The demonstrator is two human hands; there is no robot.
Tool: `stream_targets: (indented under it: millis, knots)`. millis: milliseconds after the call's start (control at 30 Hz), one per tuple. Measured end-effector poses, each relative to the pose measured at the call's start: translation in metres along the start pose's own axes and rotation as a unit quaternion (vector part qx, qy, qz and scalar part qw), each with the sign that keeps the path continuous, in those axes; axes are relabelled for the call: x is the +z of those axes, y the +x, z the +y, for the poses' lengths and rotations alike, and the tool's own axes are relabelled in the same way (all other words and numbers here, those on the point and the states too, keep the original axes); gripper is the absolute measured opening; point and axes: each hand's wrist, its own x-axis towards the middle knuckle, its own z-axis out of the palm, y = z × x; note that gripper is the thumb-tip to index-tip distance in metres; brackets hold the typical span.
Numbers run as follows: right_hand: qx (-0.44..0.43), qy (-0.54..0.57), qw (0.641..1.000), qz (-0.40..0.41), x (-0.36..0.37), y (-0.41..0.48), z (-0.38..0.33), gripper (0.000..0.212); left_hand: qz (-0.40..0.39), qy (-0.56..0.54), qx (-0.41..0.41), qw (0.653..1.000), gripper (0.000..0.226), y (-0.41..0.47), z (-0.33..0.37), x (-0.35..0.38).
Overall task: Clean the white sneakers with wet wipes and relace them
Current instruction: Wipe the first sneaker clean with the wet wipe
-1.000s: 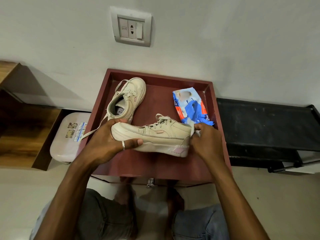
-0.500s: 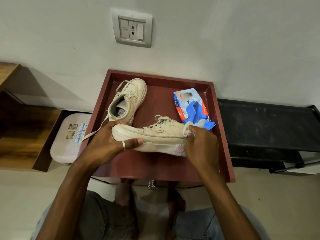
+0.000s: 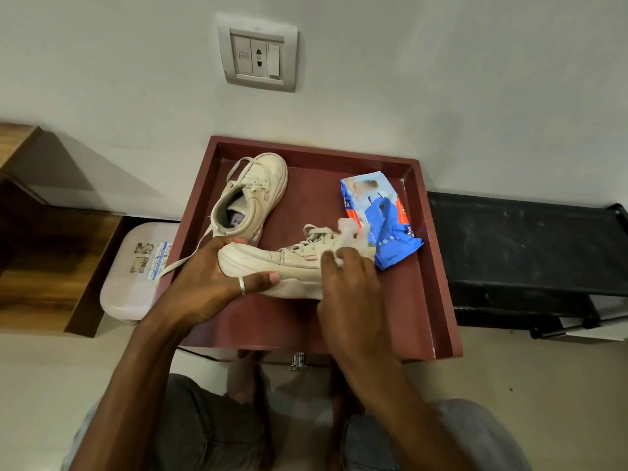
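Two off-white sneakers are on a dark red tray-like tabletop (image 3: 421, 300). The near sneaker (image 3: 272, 263) lies sideways, toe to the left. My left hand (image 3: 214, 283) grips its toe end, thumb under the sole. My right hand (image 3: 346, 280) presses a white wet wipe (image 3: 350, 232) against the sneaker's side near the laces and heel. The second sneaker (image 3: 251, 195) stands upright behind, laced, with one lace trailing off the left edge. A blue wet-wipe pack (image 3: 384, 215) lies at the right of the tabletop.
A pale plastic box (image 3: 132, 273) with stickers sits left of the table, beside a wooden shelf (image 3: 37, 260). A black bench (image 3: 523, 246) stands to the right. A wall socket (image 3: 258, 56) is above. My knees show below the table's front edge.
My right hand has slid the wipe left from the heel along the near sneaker's side toward the laces. My left hand has stayed on the toe.
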Motion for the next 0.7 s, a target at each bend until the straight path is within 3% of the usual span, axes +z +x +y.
stream_targets:
  millis: [100, 167, 400, 533, 700]
  knots:
    - [-0.104, 0.074, 0.992, -0.01, 0.002, 0.002, -0.016, 0.045, 0.005, 0.006, -0.001, 1.0, 0.073, -0.002, -0.003, -0.001]
    - [-0.129, 0.096, 0.987, -0.028, 0.004, 0.01, -0.004, 0.045, 0.009, 0.011, -0.003, 1.0, 0.077, -0.001, -0.004, -0.002]
    - [0.002, 0.023, 0.998, -0.057, -0.004, 0.02, 0.054, 0.042, 0.005, 0.011, 0.01, 1.0, 0.044, -0.003, 0.008, 0.003]
    - [-0.065, 0.1, 0.993, -0.023, -0.002, 0.012, 0.012, 0.037, 0.021, 0.028, 0.013, 0.999, 0.051, -0.001, 0.002, 0.002]
    - [-0.143, 0.185, 0.971, -0.054, -0.004, 0.007, -0.021, 0.035, 0.006, 0.025, 0.016, 1.0, 0.063, -0.002, -0.002, -0.001]
